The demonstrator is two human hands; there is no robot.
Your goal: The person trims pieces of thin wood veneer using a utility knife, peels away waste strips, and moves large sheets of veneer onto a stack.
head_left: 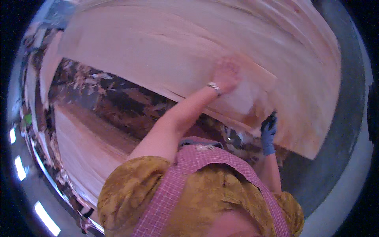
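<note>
My bare left hand (227, 74), a bracelet at its wrist, lies with fingers stretched out on a large pale sheet of wood veneer (146, 51). Its arm reaches across the sheet's near edge. To the right, my right hand (269, 132) wears a blue-grey glove with dark finger parts. Its fingers look closed at the near edge of the stacked veneer, next to a torn, darker corner. A small dark point shows at the fingertips; whether it is a tool or the glove cannot be made out.
Broken veneer scraps (92, 81) litter the dark gap between the sheets and my body. Another veneer stack (83, 138) lies at the lower left. Grey floor (347, 130) curves along the right side. Bright light patches (46, 218) show at the lower left rim.
</note>
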